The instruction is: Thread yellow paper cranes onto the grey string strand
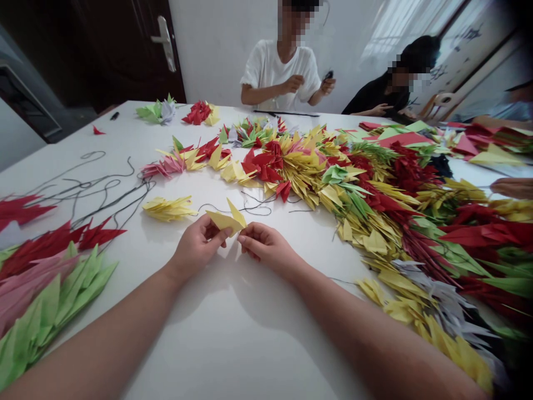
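Note:
A yellow folded paper crane (225, 221) is held up over the white table, between my two hands. The fingers and thumb of my left hand (204, 238) pinch its left side. My right hand (261, 242) has thumb and forefinger closed at its right end; whether a thread is also in those fingers is too small to tell. Just beyond my left hand lies a bunch of yellow folded paper pieces (169, 208). A dark thread (260, 210) curls on the table behind the crane.
Heaps of folded paper in yellow, red, green and white (358, 194) spread across the right side. Strung bundles (54, 300) and loose black cords (104, 189) lie at left. Across the white table (200, 344) sit a person in a white shirt (287, 72) and others at right.

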`<state>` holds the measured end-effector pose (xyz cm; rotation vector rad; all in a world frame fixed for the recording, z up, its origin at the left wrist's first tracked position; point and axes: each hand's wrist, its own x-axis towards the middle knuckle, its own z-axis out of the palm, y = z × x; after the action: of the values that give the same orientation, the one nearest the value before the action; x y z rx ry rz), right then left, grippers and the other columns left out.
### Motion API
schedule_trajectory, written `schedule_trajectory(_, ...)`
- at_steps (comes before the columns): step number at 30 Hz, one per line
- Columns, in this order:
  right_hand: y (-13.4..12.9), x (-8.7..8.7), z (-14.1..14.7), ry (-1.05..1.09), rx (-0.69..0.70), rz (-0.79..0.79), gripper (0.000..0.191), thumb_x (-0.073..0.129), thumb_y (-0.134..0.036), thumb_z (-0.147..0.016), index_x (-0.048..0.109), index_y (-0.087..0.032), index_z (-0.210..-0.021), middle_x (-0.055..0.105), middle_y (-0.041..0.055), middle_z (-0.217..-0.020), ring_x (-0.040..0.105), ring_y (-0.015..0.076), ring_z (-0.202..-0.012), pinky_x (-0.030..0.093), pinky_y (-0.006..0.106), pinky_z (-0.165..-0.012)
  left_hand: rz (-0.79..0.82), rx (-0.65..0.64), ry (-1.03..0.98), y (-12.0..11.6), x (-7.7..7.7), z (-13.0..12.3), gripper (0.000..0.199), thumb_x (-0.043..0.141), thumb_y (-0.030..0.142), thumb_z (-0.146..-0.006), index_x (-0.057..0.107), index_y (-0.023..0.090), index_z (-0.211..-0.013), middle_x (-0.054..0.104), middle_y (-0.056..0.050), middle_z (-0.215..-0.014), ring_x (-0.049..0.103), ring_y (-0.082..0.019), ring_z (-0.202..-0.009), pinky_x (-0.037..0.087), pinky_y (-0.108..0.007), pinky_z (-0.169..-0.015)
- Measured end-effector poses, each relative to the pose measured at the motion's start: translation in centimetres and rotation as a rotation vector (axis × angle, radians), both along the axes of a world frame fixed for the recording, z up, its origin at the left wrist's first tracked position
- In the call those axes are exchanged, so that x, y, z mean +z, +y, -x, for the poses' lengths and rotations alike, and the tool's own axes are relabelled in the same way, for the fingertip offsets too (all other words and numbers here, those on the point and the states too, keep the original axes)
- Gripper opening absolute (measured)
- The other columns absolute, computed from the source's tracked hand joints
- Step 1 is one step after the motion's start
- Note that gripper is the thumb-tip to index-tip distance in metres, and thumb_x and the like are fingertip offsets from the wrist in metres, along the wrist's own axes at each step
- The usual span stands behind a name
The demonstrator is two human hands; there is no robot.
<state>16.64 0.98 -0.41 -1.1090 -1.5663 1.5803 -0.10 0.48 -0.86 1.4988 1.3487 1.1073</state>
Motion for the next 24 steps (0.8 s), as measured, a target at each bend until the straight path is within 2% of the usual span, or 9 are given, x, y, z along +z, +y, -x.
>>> schedule_trajectory(5, -0.01, 0.13, 0.02, -0.007, 0.004, -0.028, 0.014, 0.054, -0.031, -0.076, 0.05, -0.017, -0.075, 0.05, -0.0039, -0.06, 0.04, 0.0052, -0.048, 0.033, 0.019, -0.048, 0.0, 0.003, -0.031, -0.01, 0.01, -0.08, 0.029, 0.064, 0.042, -0.068, 0.052, 0.017, -0.077, 0.056, 0.001, -0.062, 0.056, -0.012, -0.057, 0.044, -0.023, -0.053)
schedule_trajectory(12, 0.03, -0.09, -0.14, -0.033, 0.024, -0.039, 0.02, 0.052, -0.038, -0.078, 0.049, -0.019, -0.08, 0.048, -0.0071, -0.05, 0.035, 0.0044, -0.039, 0.03, 0.018, -0.043, 0.02, -0.022, -0.066, 0.15, -0.09, -0.11, 0.034, 0.064, 0.043, -0.068, 0.054, 0.016, -0.086, 0.06, -0.001, -0.074, 0.057, -0.012, -0.062, 0.047, -0.024, -0.058)
schedule_trajectory(24, -0.02, 0.01, 0.06, -0.019, 0.022, -0.017, 0.02, 0.053, -0.036, -0.078, 0.046, -0.018, -0.072, 0.045, -0.0072, -0.049, 0.034, 0.0038, -0.04, 0.028, 0.018, -0.042, 0.041, -0.057, -0.154, 0.08, 0.14, -0.22, 0.036, 0.067, 0.043, -0.066, 0.055, 0.015, -0.086, 0.063, -0.003, -0.08, 0.061, -0.015, -0.071, 0.051, -0.027, -0.067)
